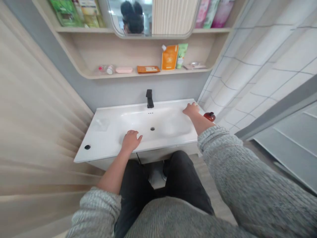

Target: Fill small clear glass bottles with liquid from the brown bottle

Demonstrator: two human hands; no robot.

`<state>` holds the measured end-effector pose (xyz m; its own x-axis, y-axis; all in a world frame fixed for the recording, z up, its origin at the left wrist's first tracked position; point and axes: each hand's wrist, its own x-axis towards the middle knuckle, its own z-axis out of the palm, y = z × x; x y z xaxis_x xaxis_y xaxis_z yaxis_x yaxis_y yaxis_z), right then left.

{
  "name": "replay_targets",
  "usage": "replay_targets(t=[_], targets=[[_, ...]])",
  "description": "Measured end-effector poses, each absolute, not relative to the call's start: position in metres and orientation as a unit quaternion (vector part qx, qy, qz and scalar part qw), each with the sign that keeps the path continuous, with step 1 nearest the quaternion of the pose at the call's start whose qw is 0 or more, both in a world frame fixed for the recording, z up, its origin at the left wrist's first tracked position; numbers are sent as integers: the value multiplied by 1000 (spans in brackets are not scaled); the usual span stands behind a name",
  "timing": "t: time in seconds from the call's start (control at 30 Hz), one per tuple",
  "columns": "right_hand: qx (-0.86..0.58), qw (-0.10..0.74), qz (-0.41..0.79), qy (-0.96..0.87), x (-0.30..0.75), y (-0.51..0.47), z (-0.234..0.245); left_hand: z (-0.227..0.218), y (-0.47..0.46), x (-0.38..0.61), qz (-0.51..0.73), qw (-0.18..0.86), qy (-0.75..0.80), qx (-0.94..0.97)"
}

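sink [99, 145] under both hands, nothing gripped so far: left hand [131, 141] loosely curled, empty, on basin's near edge; right hand [191, 109] open, empty, on right rim, just beside small dark red bottle [209, 116]; black tap [149, 99] untouched.

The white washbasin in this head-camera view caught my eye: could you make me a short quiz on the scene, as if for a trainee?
1. True or false: the right hand is nearer the dark red container than the left hand is.
2. What colour is the faucet? A black, B white, C orange.
3. Fill in the blank: the orange pouch stands on a ____ above the white basin.

Key: 1 true; 2 A; 3 shelf.
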<state>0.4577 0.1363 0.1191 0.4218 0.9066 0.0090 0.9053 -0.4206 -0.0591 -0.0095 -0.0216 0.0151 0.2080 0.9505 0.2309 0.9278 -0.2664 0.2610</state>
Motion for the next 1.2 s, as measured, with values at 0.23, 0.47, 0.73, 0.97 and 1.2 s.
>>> replay_targets(t=[0.23, 0.47, 0.73, 0.97, 1.2], targets=[[-855, 89, 8, -512, 464, 136, 109, 21, -23, -8, 165, 58, 608, 775], [-832, 154, 5, -533, 459, 126, 98, 26, -24, -7, 136, 59, 615, 774], [-636, 339, 88, -688, 378, 71, 90, 26, -23, -8, 135, 54, 619, 771], [-407, 507, 422, -632, 305, -13, 68, 22, -22, -10, 161, 48, 614, 771], [-368, 465, 454, -666, 283, -39, 45, 21, -21, -11, 164, 58, 620, 765]])
